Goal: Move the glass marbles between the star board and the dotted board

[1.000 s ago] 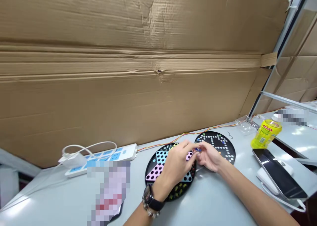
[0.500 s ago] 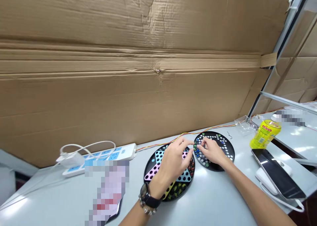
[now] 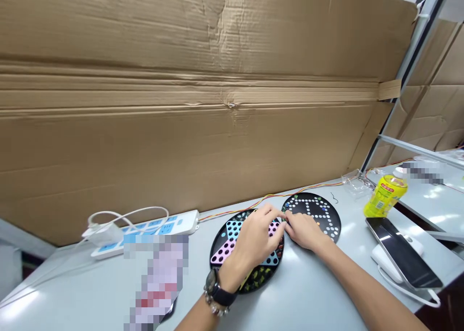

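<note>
Under my left hand (image 3: 257,232) lies a round black Chinese checkers board (image 3: 221,241) with pink, blue and yellow hole-filled triangles. Dark red and yellow-green marbles sit in pockets along its rim. The thumb and index finger of this hand are apart, reaching to the board's right edge. My right hand (image 3: 305,228) has its fingers drawn together there, meeting the left fingertips; whatever they hold is hidden. Part of a second round black board (image 3: 335,220), with white dots and a few green and blue marbles, shows behind the right hand.
A white power strip (image 3: 188,220) with a plugged-in charger stands at the left. Nearby lies a partly blurred phone (image 3: 168,314). At right are a yellow drink bottle (image 3: 386,195) and a black phone (image 3: 402,253) on a white charger. A cardboard sheet (image 3: 232,147) walls off the back.
My right hand has moved left and slightly down, off the second board's marbles to the left hand's fingertips. More of the dotted board now shows. The left hand has barely shifted.
</note>
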`<state>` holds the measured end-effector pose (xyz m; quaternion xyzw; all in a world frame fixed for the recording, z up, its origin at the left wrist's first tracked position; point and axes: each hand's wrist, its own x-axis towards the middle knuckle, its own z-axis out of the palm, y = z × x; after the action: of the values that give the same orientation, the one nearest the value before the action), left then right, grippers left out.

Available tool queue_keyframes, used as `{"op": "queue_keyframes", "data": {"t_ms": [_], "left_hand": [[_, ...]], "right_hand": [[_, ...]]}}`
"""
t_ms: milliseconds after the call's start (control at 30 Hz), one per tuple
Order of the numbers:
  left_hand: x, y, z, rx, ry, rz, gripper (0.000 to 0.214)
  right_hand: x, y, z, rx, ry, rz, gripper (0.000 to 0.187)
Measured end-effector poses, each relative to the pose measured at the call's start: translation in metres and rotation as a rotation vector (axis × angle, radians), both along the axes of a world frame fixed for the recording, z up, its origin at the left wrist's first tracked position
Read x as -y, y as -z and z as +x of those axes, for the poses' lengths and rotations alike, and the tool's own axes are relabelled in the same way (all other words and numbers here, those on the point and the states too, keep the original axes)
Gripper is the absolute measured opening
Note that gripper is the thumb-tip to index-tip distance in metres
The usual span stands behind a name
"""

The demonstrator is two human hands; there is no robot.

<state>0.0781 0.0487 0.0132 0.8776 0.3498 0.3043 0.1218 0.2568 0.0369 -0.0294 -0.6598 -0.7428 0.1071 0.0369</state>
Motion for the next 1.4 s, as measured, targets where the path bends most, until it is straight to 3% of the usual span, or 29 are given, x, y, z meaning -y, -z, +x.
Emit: {"op": "queue_keyframes", "data": {"t_ms": [333, 500, 600, 667, 800, 933, 1167, 1400], "left_hand": [[-0.002, -0.002, -0.003, 0.024, 0.014, -0.025, 0.013], [-0.001, -0.003, -0.003, 0.016, 0.012, -0.033, 0.013], [-0.001, -0.003, -0.003, 0.013, 0.005, -0.032, 0.014], [-0.002, -0.003, -0.004, 0.009, -0.002, -0.037, 0.015], [-0.002, 0.002, -0.002, -0.021, 0.008, -0.064, 0.015], [-0.003, 0.014, 0.007, -0.178, 0.027, -0.093, 0.019], [-0.006, 0.029, 0.034, -0.475, -0.048, -0.032, 0.019], [-0.004, 0.037, 0.042, -0.476, -0.07, -0.046, 0.019]], "right_hand": [[0.005, -0.013, 0.007, 0.002, -0.086, -0.093, 0.031], [0.004, -0.006, 0.013, -0.03, -0.085, -0.083, 0.026], [-0.002, 0.002, 0.021, -0.359, -0.049, -0.019, 0.014], [-0.007, 0.003, 0.025, -0.818, 0.004, -0.038, 0.016], [-0.013, -0.003, 0.03, -1.578, 0.07, -0.224, 0.035], [-0.018, -0.005, 0.03, -2.085, 0.135, -0.366, 0.026], [-0.026, 0.008, 0.034, -2.213, 0.392, -0.405, 0.028], [-0.026, 0.009, 0.033, -2.11, 0.415, -0.456, 0.024]]}}
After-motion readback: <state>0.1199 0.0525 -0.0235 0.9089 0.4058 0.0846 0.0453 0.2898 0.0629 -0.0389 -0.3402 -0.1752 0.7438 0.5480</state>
